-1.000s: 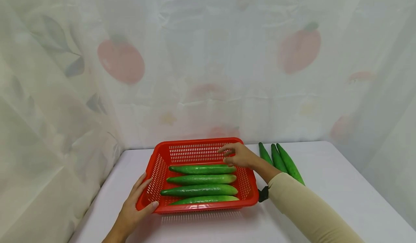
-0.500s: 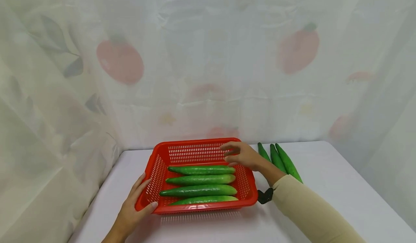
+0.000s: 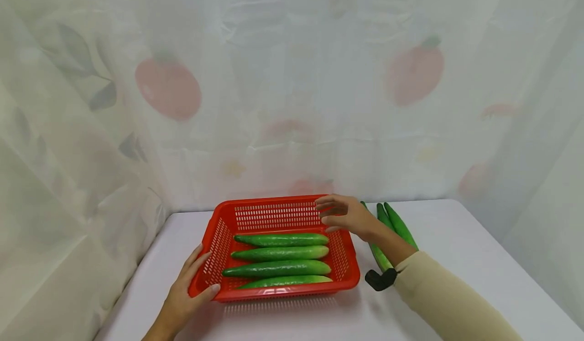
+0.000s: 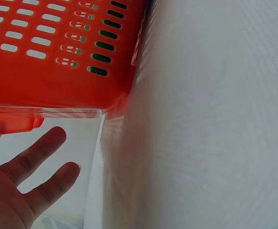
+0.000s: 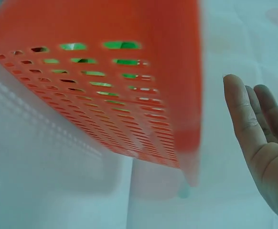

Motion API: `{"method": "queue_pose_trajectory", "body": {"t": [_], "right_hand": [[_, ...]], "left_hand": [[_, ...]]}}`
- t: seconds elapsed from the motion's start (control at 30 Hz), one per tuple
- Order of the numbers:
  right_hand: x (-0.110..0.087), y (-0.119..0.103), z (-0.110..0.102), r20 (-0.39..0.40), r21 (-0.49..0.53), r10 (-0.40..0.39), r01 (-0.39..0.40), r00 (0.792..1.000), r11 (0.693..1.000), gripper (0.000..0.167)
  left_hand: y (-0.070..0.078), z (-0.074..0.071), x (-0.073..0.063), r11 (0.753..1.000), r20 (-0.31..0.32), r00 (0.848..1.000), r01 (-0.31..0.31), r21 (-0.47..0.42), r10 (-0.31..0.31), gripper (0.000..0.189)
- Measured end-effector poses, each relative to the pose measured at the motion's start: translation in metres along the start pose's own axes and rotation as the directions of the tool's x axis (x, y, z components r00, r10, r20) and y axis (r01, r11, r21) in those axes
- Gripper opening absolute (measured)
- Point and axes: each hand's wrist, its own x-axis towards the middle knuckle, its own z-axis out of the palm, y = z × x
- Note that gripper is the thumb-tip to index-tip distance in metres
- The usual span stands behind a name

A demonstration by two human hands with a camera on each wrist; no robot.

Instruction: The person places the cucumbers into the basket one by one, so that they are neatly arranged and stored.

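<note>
red basket [image 3: 276, 293]: it stands on the white table [image 3: 488, 275], a long side toward us, which probably keeps everything in it visible and within easy reach.

cucumbers inside [image 3: 280, 253]: we count four, lying in rows along the basket's length, pale ends to the right; presumably the long direction suits their shape. the nearest is partly hidden by the front rim.

left hand [image 3: 181, 295]: fingers extended and spread, thumb apart from them, spanning the near left corner. we judge it steadies the basket rather than lifts it; the left wrist view shows two fingers reaching out free of the red wall.

right hand [image 3: 349, 217]: fingers loosely bent, a little apart, pinching nothing. from the head view we see it across the far right corner; the right wrist view shows a gap between it and the basket, so it seems to bear no weight.

loose cucumbers [image 3: 401, 227]: three lie on the table just right of the basket, pointing away from us, partly behind the right forearm; that spot looks handy to that arm.

beige sleeve [image 3: 440, 293]: it ends short of the wrist, where we notice a small black object [image 3: 381, 280], perhaps the camera's mount.
</note>
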Motion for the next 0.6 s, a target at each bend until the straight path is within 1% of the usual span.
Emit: {"method": "queue_pose_trajectory", "body": {"t": [0.1, 0.3, 0.47, 0.6], "right_hand": [[-0.006, -0.006, 0.000, -0.001, -0.036, -0.021, 0.021, 1.000, 0.999, 0.044], [-0.022, -0.015, -0.002, -0.023, -0.095, -0.020, 0.017, 1.000, 0.995, 0.044], [-0.038, -0.020, -0.006, -0.073, -0.084, -0.016, 0.010, 0.997, 0.996, 0.043], [-0.052, -0.027, -0.009, -0.119, -0.114, -0.051, 0.038, 0.992, 0.993, 0.043]], "left_hand": [[-0.001, 0.000, 0.000, 1.000, -0.006, 1.000, -0.008, 0.002, 0.008, 0.066], [-0.005, 0.001, 0.000, 1.000, -0.009, 1.000, -0.004, -0.002, 0.004, 0.066], [-0.007, 0.001, 0.000, 1.000, -0.003, 1.000, 0.008, 0.004, -0.008, 0.066], [-0.006, 0.002, -0.001, 1.000, -0.006, 1.000, 0.001, -0.004, -0.001, 0.066]]}}
